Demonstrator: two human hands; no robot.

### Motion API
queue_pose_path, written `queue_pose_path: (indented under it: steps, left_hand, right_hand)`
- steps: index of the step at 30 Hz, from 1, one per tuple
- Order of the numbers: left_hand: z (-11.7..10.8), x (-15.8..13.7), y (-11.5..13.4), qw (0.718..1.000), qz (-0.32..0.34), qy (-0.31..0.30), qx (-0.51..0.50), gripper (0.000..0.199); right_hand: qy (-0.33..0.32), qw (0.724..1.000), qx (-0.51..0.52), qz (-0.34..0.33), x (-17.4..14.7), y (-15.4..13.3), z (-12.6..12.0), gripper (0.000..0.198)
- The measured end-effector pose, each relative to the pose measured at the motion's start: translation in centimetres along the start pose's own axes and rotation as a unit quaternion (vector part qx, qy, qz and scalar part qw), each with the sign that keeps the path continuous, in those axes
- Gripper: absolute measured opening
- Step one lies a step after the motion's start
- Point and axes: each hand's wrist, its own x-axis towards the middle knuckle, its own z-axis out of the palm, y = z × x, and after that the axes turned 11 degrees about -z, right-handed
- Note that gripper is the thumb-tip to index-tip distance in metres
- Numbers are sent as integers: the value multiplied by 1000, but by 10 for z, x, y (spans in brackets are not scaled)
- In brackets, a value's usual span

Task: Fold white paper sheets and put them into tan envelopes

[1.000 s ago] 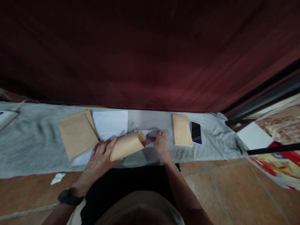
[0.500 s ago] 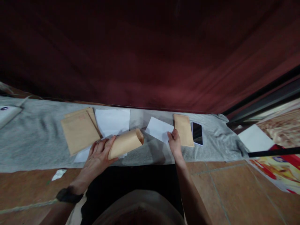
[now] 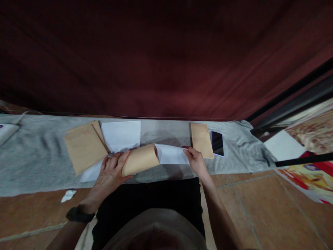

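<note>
My left hand [image 3: 112, 170] grips the closed end of a brown paper envelope [image 3: 142, 159], which bulges so its mouth gapes to the right. Between the fingers and thumb of my right hand [image 3: 195, 160] is a folded white sheet of paper [image 3: 173, 155]. The sheet's left end sits at the envelope's mouth and looks partly inside it. Left of my left hand lie several brown envelopes [image 3: 87, 147], loosely stacked. White paper sheets [image 3: 121, 133] lie behind that hand. Another brown envelope [image 3: 202, 140] rests just beyond my right hand.
A grey cloth [image 3: 39, 152] covers the long, narrow surface. To the right lies a phone [image 3: 217, 143] beside the envelope. A dark red panel [image 3: 166, 69] rises behind. A white device [image 3: 7, 132] is at far left, and a paper scrap [image 3: 68, 196] lies on the tiled floor.
My right hand has turned the white sheet level and brought its left end to the envelope's mouth. My left hand keeps hold of the envelope. The view has shifted slightly.
</note>
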Motion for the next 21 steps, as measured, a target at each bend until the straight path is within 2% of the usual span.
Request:
queue_pose_path:
  steps: [3,8,12,16,21]
  left_hand:
    - [-1,2,3,1000,3,1,7,91]
    - [0,4,9,1000,-7,4,-6,92]
    - [1,6,16,1000,-1,-1,-23,96]
    - [3,12,30,1000,18,-10,-19,97]
    - [9,20,46,999,25,-5,-34,97]
  right_hand:
    - [-30,999,-44,-11,3,-1,-8,27]
    - [-33,996,-81,1,5,12,-9,23]
    - [-20,999,-34,24,1,20,3,23]
    - [-24,998,32,41,-6,17,23,23]
    - [61,990,102,68,-15,9,45,25]
